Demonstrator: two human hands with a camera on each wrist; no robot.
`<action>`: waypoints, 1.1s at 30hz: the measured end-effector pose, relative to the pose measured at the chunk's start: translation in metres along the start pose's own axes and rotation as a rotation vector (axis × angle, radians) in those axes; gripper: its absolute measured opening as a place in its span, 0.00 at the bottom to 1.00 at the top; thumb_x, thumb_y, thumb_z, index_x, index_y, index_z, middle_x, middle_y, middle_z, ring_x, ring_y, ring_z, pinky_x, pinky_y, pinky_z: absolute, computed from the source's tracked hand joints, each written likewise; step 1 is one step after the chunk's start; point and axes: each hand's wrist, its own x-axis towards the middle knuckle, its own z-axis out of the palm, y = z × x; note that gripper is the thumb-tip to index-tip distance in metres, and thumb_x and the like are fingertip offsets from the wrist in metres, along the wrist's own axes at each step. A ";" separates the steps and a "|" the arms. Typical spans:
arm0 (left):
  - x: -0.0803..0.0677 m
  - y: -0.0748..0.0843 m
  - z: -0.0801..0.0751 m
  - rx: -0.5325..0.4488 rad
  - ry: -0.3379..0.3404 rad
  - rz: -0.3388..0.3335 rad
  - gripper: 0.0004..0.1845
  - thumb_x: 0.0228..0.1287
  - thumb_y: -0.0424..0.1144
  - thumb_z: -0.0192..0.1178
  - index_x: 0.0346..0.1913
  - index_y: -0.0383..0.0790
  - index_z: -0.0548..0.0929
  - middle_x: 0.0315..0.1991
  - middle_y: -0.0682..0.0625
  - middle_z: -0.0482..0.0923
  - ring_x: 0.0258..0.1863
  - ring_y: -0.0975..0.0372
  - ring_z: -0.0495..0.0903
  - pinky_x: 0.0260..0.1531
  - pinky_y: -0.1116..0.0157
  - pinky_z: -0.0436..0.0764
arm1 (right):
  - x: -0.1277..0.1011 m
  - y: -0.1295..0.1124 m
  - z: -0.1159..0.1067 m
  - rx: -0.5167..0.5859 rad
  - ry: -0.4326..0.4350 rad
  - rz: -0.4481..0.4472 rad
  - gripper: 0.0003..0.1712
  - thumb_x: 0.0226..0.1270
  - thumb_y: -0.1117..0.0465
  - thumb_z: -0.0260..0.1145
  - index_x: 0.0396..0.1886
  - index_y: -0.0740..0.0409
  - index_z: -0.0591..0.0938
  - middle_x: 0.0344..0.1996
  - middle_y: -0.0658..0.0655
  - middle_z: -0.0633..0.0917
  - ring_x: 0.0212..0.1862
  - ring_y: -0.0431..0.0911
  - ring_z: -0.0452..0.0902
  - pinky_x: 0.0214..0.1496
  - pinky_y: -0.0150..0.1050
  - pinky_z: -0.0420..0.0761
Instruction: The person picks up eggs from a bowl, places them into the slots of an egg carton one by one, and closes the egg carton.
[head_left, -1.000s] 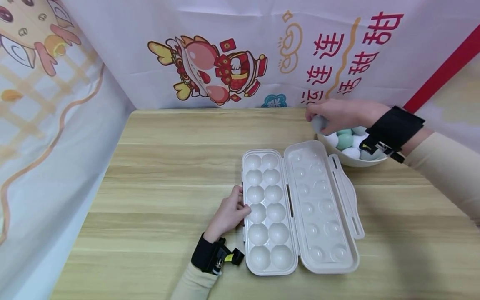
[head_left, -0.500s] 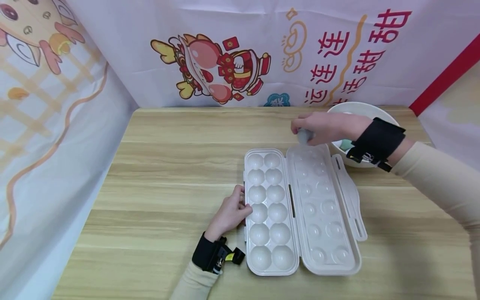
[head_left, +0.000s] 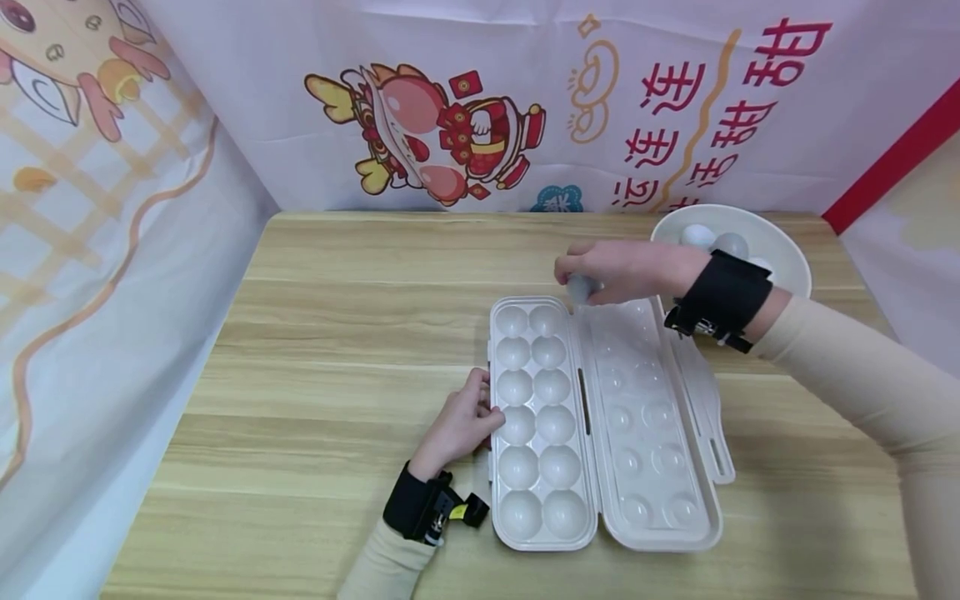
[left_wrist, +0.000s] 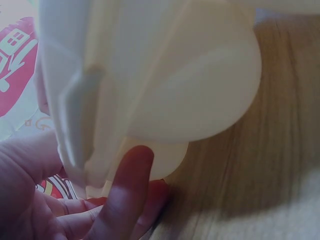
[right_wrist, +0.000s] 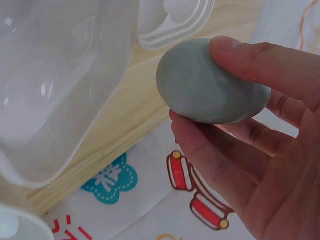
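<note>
An open cream egg box [head_left: 600,421] lies on the wooden table, its cup tray [head_left: 534,417] on the left and its lid [head_left: 645,417] folded out to the right. My left hand [head_left: 468,417] rests against the tray's left edge, fingers touching the rim [left_wrist: 75,125]. My right hand [head_left: 615,271] pinches a grey-green egg [head_left: 579,287] [right_wrist: 210,82] between thumb and fingers, hovering over the far end of the box near the hinge. All tray cups appear empty.
A white bowl [head_left: 780,250] holding several pale eggs [head_left: 712,240] stands at the back right, behind my right wrist. Printed cloth walls close the table at the back and left. Bare wood stretches left of the box.
My right hand carried the egg leftward from the bowl, across the lid's far end, toward the tray's far cups. The left hand stayed put on the tray's edge.
</note>
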 end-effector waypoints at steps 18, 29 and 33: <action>0.000 0.002 -0.004 0.057 -0.009 0.016 0.19 0.58 0.24 0.52 0.53 0.31 0.66 0.35 0.44 0.82 0.28 0.61 0.82 0.24 0.67 0.80 | 0.029 -0.023 0.014 -0.024 -0.051 -0.102 0.25 0.58 0.66 0.73 0.55 0.54 0.75 0.49 0.55 0.77 0.44 0.47 0.75 0.49 0.42 0.80; 0.001 0.002 -0.004 0.072 -0.020 0.004 0.20 0.58 0.26 0.53 0.54 0.32 0.66 0.35 0.44 0.82 0.29 0.63 0.81 0.28 0.68 0.79 | 0.048 -0.033 0.031 -0.044 -0.039 -0.163 0.25 0.59 0.66 0.72 0.56 0.57 0.75 0.49 0.56 0.77 0.44 0.47 0.77 0.50 0.42 0.80; 0.001 0.001 -0.004 0.077 -0.017 0.003 0.20 0.58 0.26 0.53 0.54 0.33 0.66 0.34 0.45 0.82 0.30 0.62 0.81 0.28 0.68 0.79 | 0.055 -0.033 0.038 -0.028 -0.022 -0.180 0.26 0.59 0.66 0.72 0.56 0.58 0.74 0.51 0.57 0.77 0.47 0.47 0.77 0.52 0.42 0.79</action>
